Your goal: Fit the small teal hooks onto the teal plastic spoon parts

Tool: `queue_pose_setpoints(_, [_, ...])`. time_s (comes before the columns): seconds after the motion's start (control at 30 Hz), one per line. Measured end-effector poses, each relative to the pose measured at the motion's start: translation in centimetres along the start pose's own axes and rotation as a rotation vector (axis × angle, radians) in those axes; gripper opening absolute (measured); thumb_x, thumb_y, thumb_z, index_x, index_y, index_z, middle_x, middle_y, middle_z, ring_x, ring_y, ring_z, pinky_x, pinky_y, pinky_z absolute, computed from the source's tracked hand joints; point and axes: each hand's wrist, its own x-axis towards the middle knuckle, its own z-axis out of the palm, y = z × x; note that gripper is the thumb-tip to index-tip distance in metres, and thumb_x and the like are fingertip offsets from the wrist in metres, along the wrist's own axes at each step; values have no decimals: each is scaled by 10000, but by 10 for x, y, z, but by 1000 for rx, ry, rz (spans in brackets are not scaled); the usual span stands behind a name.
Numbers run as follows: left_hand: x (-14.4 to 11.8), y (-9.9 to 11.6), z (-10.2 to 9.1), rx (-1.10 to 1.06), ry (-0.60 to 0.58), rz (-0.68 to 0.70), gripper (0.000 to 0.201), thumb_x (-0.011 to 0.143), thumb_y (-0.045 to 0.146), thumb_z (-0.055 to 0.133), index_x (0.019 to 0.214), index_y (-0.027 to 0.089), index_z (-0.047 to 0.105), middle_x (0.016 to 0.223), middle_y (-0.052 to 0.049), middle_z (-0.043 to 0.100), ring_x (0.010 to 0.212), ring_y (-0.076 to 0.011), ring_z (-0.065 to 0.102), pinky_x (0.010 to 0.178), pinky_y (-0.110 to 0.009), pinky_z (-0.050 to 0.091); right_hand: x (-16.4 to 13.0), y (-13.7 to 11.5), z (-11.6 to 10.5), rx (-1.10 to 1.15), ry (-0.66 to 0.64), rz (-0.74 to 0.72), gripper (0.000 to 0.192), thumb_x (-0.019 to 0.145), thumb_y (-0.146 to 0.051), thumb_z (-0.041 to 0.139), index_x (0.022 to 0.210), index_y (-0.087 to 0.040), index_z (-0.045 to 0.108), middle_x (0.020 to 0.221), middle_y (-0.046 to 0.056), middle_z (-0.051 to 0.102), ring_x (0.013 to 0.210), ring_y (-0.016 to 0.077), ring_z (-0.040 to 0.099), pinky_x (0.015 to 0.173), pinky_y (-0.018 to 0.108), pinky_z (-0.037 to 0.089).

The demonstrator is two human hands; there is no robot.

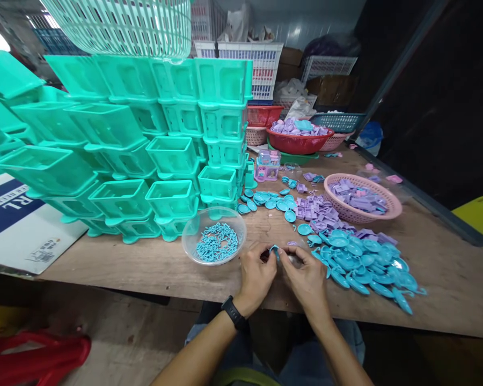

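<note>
Near the table's front edge my left hand [258,271] and my right hand [307,272] meet fingertip to fingertip. Both pinch a small blue plastic piece [274,250]; its full shape is hidden by the fingers. To the left of my hands sits a clear round bowl [189,247] holding many small blue plastic parts [218,242]. On the right, close to my right hand, lies a heap of shiny blue oval plastic pieces [356,257]. A small purple piece [293,243] rests just beyond my right fingers.
Stacked turquoise plastic boxes [171,156] fill the left, with a mint basket [121,27] on top. A pink basket [330,201] of purple parts stands at right, beside loose purple parts [317,213]. Behind are a red basin [300,143] and a small purple toy house [268,166].
</note>
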Motion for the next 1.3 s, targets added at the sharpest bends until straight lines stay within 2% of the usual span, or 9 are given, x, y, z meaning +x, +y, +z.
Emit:
queue_pose_setpoints(0.23, [1, -3, -9, 240, -117, 362, 210, 905, 71, 523, 919, 168, 708, 826, -67, 709, 768, -196, 671, 697, -288, 503, 5, -1, -6, -26, -65, -68, 249, 838, -396, 590, 729, -227, 736, 724, 44, 756, 649, 203, 686, 639, 296, 497])
queue_pose_setpoints(0.4, [3, -3, -8, 323, -163, 449, 218, 889, 56, 499, 863, 178, 679, 775, -58, 665, 713, -194, 636, 639, -285, 472, 7, 4, -5, 4, -82, 42, 277, 817, -443, 592, 699, -237, 735, 724, 50, 772, 640, 218, 699, 600, 295, 498])
queue_pose_setpoints(0.5, [5, 2, -1, 251, -217, 465, 178, 925, 111, 523, 951, 174, 688, 826, -59, 683, 731, -189, 646, 654, -284, 485, 13, 7, -18, -52, -54, 24, 314, 824, -479, 570, 716, -234, 734, 726, 58, 770, 653, 226, 697, 625, 302, 501])
queue_pose_setpoints(0.6, [17, 13, 13, 203, -298, 442, 171, 961, 217, 561, 1080, 190, 681, 917, -54, 711, 805, -190, 669, 737, -291, 518, 29, 20, -48, -208, 60, -1, 370, 827, -533, 550, 739, -226, 737, 703, 74, 753, 635, 233, 668, 631, 315, 480])
queue_pose_setpoints(0.73, [55, 30, 47, 442, -398, 397, 214, 959, 183, 528, 1113, 176, 677, 1098, -106, 701, 1044, -255, 636, 905, -360, 513, 63, 58, -93, -505, 249, 12, 404, 843, -514, 489, 792, -207, 747, 781, 122, 757, 682, 269, 649, 639, 357, 432])
queue_pose_setpoints(0.9, [96, 40, 83, 681, -564, 338, 264, 868, 128, 590, 1108, 153, 697, 1302, -163, 616, 1220, -317, 529, 970, -423, 477, 90, 101, -116, -734, 214, 35, 340, 834, -400, 504, 808, -194, 773, 761, 142, 738, 670, 286, 618, 620, 383, 392])
queue_pose_setpoints(1.0, [99, 37, 82, 677, -570, 311, 193, 833, 104, 609, 974, 160, 729, 1241, -154, 654, 1223, -316, 535, 981, -420, 468, 89, 103, -115, -802, 224, -41, 366, 868, -397, 492, 870, -190, 793, 815, 148, 740, 744, 302, 627, 669, 404, 411])
queue_pose_setpoints(1.1, [92, 29, 64, 681, -542, 233, 193, 853, 105, 581, 961, 167, 728, 1138, -141, 707, 1158, -290, 596, 936, -378, 485, 81, 87, -101, -739, 216, -125, 381, 910, -386, 477, 944, -176, 792, 955, 155, 751, 896, 315, 645, 762, 414, 436])
queue_pose_setpoints(1.3, [74, 12, 18, 724, -455, -12, 218, 882, 120, 545, 1011, 149, 718, 1007, -143, 759, 952, -277, 708, 762, -334, 509, 80, 53, -35, -783, -128, -55, 235, 910, -281, 581, 928, -214, 805, 994, 122, 753, 963, 290, 642, 824, 405, 397])
